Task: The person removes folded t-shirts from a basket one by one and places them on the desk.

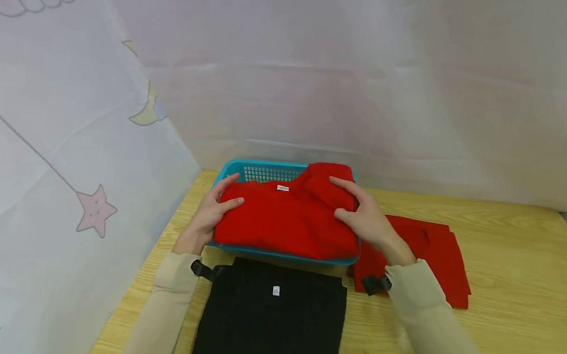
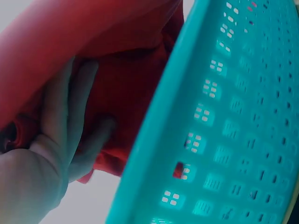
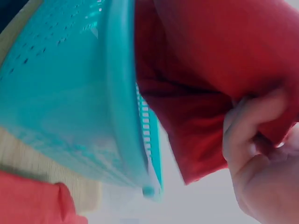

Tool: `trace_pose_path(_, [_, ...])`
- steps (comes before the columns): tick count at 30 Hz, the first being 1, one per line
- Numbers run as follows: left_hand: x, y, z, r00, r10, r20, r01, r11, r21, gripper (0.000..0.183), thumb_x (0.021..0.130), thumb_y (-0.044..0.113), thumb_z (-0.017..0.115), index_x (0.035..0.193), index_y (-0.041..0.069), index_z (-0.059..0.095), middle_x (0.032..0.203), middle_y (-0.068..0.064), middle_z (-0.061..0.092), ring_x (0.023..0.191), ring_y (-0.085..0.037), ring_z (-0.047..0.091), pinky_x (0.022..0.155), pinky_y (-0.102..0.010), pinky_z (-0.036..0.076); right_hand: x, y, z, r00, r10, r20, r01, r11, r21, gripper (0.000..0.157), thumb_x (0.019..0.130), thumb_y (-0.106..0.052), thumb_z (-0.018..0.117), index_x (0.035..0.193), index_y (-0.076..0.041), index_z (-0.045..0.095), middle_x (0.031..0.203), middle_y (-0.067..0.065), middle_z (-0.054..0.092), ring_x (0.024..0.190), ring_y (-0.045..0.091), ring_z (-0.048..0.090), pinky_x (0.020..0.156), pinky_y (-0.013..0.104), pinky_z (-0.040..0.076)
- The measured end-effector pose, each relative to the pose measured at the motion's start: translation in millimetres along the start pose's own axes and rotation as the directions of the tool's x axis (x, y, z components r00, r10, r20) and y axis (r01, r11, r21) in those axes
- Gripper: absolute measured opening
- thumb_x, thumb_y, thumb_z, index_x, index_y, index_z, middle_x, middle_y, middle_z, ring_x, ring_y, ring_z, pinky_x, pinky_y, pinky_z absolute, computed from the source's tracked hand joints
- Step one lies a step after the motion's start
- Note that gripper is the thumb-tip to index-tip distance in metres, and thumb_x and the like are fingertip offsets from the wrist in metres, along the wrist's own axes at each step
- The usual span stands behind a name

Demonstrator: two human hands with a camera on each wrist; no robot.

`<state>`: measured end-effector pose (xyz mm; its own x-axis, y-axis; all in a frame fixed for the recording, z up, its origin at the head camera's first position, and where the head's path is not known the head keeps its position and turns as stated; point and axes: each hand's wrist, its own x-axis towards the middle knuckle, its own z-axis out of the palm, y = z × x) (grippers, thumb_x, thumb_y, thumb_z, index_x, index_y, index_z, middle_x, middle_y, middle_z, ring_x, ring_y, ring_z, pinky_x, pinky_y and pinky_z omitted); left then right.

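Note:
A folded red shirt [image 1: 280, 219] with a small white neck label lies over the opening of a blue plastic basket [image 1: 282, 254]. My left hand [image 1: 210, 210] grips its left side, thumb on top; in the left wrist view the fingers [image 2: 77, 112] reach under the cloth. At the opposite side, my right hand [image 1: 363, 215] holds the shirt with the thumb and fingers on its upper folds. The right wrist view shows curled fingers [image 3: 243, 135] against the red cloth [image 3: 196, 130], beside the basket's rim [image 3: 124, 93]. What lies deeper in the basket is hidden.
In front of the basket, a folded black shirt [image 1: 270, 327] with a white label lies flat on the wooden table [image 1: 522, 288]. Folded red cloth [image 1: 440, 258] rests to the right, partly behind my right arm. Pale printed sheeting [image 1: 296, 88] hangs behind and at the left.

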<state>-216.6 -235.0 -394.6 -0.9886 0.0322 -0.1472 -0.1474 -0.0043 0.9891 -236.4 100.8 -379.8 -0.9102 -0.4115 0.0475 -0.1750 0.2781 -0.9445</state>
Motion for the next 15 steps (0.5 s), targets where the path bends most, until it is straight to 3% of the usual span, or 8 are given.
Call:
trace_pose_path(7, [-5.7,3.8,2.6,0.988,0.016,0.151,0.006,0.989,-0.145,0.058,0.095,0.005,0.056,0.147,0.027,0.039,0.144,-0.005,0.038,0.122,-0.027,0.047,0.083,-0.036,0.057,-10,-1,-10.0,0.998,-0.036,-0.049,0.034,0.999,-0.042,0.06,0.09,-0.007,0.057,0.146,-0.024,0.041,0.138,0.011,0.042,0.112,0.029,0.044,0.086,0.038,0.046])
trace_pose_path(11, [-8.2,6.3,4.2,0.98,0.064,0.189,-0.036,0.988,-0.148,0.059,0.096,0.004,0.055,0.147,0.027,0.038,0.143,-0.005,0.039,0.121,-0.025,0.048,0.082,-0.036,0.057,-17,-3,-14.3,0.997,-0.025,-0.078,0.022,0.999,-0.04,0.053,0.094,-0.018,0.061,0.143,-0.023,0.044,0.142,0.009,0.041,0.118,0.029,0.042,0.091,0.041,0.044])
trace_pose_path(15, [-11.0,10.7,7.3,0.971,0.103,0.217,-0.074,0.988,-0.138,0.062,0.096,0.005,0.055,0.148,0.032,0.034,0.145,-0.005,0.036,0.125,-0.025,0.045,0.082,-0.037,0.057,-27,-6,-21.7,0.995,-0.009,-0.104,0.006,1.0,-0.031,0.049,0.094,-0.029,0.063,0.14,-0.023,0.048,0.141,0.006,0.042,0.119,0.026,0.043,0.093,0.035,0.045])
